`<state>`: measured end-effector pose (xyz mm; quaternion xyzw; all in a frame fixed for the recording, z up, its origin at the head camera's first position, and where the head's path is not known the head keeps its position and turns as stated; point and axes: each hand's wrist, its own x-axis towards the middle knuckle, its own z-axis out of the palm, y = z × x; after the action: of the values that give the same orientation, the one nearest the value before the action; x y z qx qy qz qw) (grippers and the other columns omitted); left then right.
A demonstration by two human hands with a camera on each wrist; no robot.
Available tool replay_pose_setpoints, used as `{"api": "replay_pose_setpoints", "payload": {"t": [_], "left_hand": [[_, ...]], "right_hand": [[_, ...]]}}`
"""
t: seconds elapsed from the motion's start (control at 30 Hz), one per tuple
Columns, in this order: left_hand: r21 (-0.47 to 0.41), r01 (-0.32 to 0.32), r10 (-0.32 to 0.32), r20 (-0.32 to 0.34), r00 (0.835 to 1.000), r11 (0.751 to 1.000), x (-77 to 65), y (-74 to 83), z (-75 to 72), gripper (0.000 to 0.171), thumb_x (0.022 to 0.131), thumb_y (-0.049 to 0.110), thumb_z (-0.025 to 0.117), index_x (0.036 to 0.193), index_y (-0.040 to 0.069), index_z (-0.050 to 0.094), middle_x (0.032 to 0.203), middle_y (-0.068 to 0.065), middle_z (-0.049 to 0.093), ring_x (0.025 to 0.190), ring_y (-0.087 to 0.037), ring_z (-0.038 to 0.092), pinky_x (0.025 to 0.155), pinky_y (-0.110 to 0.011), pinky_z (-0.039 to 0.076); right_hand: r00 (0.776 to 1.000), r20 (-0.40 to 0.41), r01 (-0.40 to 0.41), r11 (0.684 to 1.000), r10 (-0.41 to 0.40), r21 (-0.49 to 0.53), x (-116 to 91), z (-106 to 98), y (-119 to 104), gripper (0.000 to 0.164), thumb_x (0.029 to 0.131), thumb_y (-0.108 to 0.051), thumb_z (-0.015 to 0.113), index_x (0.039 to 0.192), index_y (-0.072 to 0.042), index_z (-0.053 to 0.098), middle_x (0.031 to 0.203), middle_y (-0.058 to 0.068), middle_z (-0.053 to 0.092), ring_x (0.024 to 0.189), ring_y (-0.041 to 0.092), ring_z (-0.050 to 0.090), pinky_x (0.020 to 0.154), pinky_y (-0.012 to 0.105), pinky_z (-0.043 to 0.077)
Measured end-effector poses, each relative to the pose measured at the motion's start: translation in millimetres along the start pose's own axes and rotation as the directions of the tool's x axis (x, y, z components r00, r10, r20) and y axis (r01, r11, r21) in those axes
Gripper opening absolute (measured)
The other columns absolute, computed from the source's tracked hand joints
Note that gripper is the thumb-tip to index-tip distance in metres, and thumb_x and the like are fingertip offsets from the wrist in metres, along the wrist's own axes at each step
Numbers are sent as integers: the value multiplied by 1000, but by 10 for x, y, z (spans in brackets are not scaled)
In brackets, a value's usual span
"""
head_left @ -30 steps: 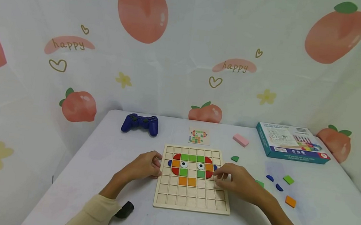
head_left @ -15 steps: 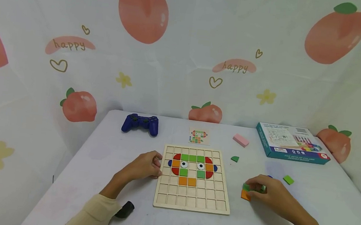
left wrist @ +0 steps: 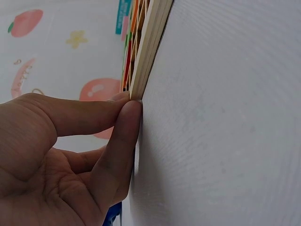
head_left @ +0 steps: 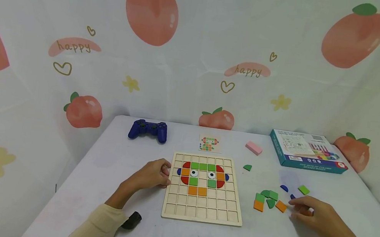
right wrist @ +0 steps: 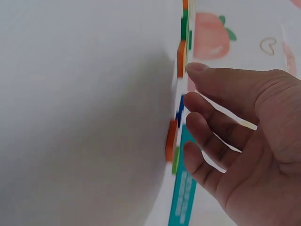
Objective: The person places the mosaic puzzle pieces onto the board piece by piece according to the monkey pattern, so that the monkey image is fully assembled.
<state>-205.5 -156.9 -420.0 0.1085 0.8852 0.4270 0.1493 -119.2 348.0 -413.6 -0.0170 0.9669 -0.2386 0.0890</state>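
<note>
A wooden grid board (head_left: 201,212) lies on the table with colored tiles set into its upper cells, among them two eye tiles (head_left: 211,175). At its left edge my left hand (head_left: 151,173) pinches the rim between thumb and finger, which the left wrist view shows up close at the board's side (left wrist: 148,52). My right hand (head_left: 316,217) is over the loose tiles at the right, its fingers loosely bent and nothing between them. Just left of its fingertips is an orange square tile (head_left: 280,206); a blue half-round tile (head_left: 292,197) is partly hidden by the fingers.
Green tiles (head_left: 270,203) and another orange square (head_left: 259,205) cluster right of the board. Behind it stand a picture card (head_left: 209,143), a pink block (head_left: 253,148) and a flat game box (head_left: 311,151). A blue game controller (head_left: 148,130) sits back left.
My right hand has moved from the board's right edge to the tile group, then farther right, uncovering green and orange tiles. The left hand stays at the board's edge.
</note>
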Motion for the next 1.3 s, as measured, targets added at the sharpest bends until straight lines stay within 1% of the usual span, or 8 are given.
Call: {"api": "replay_pose_setpoints", "payload": {"t": [0.13,0.3,0.5,0.63,0.8,0.97,1.1,1.3], "left_hand": [[-8,-1,1,4,1000,1000,-2,-1,-1,53,86,1,83,133,-8,59,103,-9,65,87,-17,62,77,-30,57],[-22,-3,3,7,1000,1000,-14,18,-5,54,86,1,83,134,-8,59,103,-9,64,87,-17,62,76,-31,57],[-26,-3,4,2,1000,1000,-7,0,2,53,86,0,82,133,-8,59,102,-9,64,86,-17,62,75,-30,57],[-24,6,-6,-6,1000,1000,-1,-3,10,52,86,0,82,133,-7,60,101,-8,64,86,-17,62,75,-29,57],[-25,10,-10,-3,1000,1000,0,0,15,52,87,0,81,134,-7,59,102,-8,64,85,-16,63,75,-29,57],[-18,-5,5,3,1000,1000,-6,3,3,53,86,1,81,134,-8,59,102,-9,64,85,-16,63,75,-30,56],[-7,-3,3,-3,1000,1000,-6,6,3,53,86,1,82,133,-8,59,102,-8,64,86,-16,62,76,-30,56],[1,4,-4,-10,1000,1000,3,12,8,52,87,1,82,133,-7,60,101,-7,64,87,-17,62,76,-29,56]], "right_hand": [[999,-2,-36,999,36,-31,-38,-58,130,37,89,-19,85,121,-3,75,97,-2,69,93,19,58,72,24,54],[998,-5,-67,996,67,-54,-56,-97,264,35,87,-16,86,116,-1,76,103,2,73,94,21,59,73,28,57],[996,16,-82,994,83,-69,-68,-119,366,32,87,-14,85,113,2,76,100,2,72,92,22,59,72,30,56],[995,34,-93,993,96,-67,-51,-119,389,32,88,-16,85,113,3,76,98,0,71,89,20,58,73,30,56],[994,28,-99,993,102,-66,-17,-120,379,31,88,-17,85,112,2,76,98,0,72,88,18,58,74,29,57],[996,21,-84,995,85,-60,2,-116,368,30,88,-16,84,112,1,77,100,1,73,88,18,59,73,28,57],[998,3,-64,996,64,-63,9,-117,357,28,88,-14,83,112,-1,78,102,2,73,91,20,59,73,27,57],[999,0,-37,997,37,-66,13,-126,326,25,89,-11,81,111,0,78,101,2,73,90,20,58,67,21,51]]}}
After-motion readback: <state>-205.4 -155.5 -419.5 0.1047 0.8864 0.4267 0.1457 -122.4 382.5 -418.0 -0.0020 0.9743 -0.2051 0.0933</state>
